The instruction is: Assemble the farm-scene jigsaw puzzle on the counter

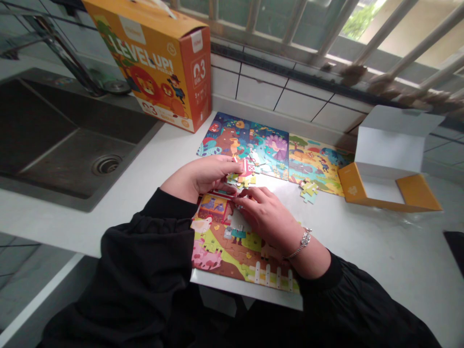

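A partly assembled farm puzzle (239,256) lies in front of me, with a pink pig, a hen and a white fence on it. My left hand (212,176) is closed on a puzzle piece (248,167), red with a white barn-door pattern, above the puzzle's far edge. Just beyond and below it are several loose yellow-green pieces (241,181). Fingers bent and pinched together, my right hand (266,212) is over the upper part of the puzzle. A small puzzle piece, mostly hidden, is at its fingertips.
Two other puzzles, a blue night forest (232,137) and a yellow savanna (308,159), lie behind. Loose pieces (309,190) sit right of my hands. An orange puzzle box (159,72) stands by the sink (72,130). An open yellow box (384,188) is at right.
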`<control>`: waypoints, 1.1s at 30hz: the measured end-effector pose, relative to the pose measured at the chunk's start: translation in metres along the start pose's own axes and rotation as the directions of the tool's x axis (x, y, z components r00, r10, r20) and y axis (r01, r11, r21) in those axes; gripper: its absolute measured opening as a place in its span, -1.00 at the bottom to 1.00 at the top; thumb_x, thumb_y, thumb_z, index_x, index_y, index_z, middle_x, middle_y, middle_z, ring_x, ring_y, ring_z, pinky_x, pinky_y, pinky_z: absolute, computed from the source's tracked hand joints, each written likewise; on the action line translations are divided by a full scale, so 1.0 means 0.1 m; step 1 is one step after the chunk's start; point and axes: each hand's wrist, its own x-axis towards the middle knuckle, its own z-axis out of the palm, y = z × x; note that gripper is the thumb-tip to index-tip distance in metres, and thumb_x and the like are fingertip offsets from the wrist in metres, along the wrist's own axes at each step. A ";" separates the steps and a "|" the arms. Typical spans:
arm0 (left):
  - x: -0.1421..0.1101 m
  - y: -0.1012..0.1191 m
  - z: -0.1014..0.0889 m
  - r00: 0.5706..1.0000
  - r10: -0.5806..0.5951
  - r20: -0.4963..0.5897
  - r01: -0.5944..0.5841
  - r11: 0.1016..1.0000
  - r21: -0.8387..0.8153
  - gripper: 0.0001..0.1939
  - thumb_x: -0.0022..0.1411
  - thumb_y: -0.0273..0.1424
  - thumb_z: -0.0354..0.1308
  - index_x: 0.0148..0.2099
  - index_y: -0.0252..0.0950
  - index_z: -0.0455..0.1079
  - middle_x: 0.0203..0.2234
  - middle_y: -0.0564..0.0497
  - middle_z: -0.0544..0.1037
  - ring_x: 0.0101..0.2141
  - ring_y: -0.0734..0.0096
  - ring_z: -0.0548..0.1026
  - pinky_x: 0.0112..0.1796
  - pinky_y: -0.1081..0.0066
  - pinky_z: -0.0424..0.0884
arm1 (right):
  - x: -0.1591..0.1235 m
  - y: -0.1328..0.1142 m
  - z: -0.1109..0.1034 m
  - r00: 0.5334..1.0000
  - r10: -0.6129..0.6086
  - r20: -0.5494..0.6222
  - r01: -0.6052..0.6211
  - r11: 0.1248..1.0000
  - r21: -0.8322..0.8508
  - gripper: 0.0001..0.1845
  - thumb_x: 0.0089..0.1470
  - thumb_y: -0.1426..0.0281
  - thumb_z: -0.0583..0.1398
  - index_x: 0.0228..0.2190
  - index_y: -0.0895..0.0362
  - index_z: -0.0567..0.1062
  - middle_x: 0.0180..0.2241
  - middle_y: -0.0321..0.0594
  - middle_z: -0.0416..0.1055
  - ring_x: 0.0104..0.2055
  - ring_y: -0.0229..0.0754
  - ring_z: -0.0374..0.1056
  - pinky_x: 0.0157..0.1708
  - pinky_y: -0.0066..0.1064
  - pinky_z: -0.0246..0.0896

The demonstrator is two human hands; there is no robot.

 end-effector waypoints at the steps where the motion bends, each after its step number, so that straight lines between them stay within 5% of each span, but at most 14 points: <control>1: 0.00 0.00 0.00 1.000 0.006 0.007 -0.006 1.000 -0.003 -0.85 0.22 -0.41 0.39 -0.21 -0.29 0.48 -0.25 -0.05 0.61 -0.30 0.30 0.64 -0.33 0.39 0.62 | 0.00 0.00 0.00 1.000 -0.001 0.007 0.002 1.000 -0.006 -0.69 0.48 0.41 0.14 0.12 0.08 0.59 0.01 -0.01 0.49 0.04 0.02 0.33 0.07 -0.07 0.45; 10: 0.03 -0.03 -0.02 1.000 0.015 -0.022 -0.015 1.000 -0.010 -0.81 0.16 -0.38 0.43 -0.22 -0.28 0.49 -0.23 -0.04 0.56 -0.25 0.29 0.60 -0.31 0.37 0.64 | 0.00 -0.03 -0.03 0.999 -0.001 0.045 0.005 0.996 -0.091 -0.67 0.45 0.43 0.15 0.14 0.01 0.57 0.08 -0.03 0.46 0.04 0.04 0.31 0.05 -0.07 0.44; 17: 0.04 -0.03 -0.02 0.999 0.029 -0.030 -0.029 1.000 -0.007 -0.81 0.17 -0.41 0.42 -0.20 -0.30 0.50 -0.19 -0.04 0.54 -0.19 0.31 0.56 -0.33 0.39 0.65 | -0.04 0.02 -0.02 1.000 0.025 -0.014 -0.025 1.000 0.009 -0.65 0.44 0.40 0.21 0.19 0.19 0.46 0.09 0.05 0.48 0.10 0.07 0.36 0.12 -0.02 0.47; 33: 0.03 -0.03 -0.02 0.999 0.034 0.010 -0.034 0.999 0.005 -0.80 0.09 -0.38 0.45 -0.22 -0.26 0.57 -0.15 -0.09 0.57 -0.16 0.24 0.57 -0.31 0.40 0.62 | -0.05 0.12 0.03 0.997 0.004 -0.071 0.002 0.997 0.082 -0.76 0.44 0.37 0.21 0.09 0.10 0.52 0.05 0.01 0.50 0.06 0.03 0.38 0.10 -0.03 0.45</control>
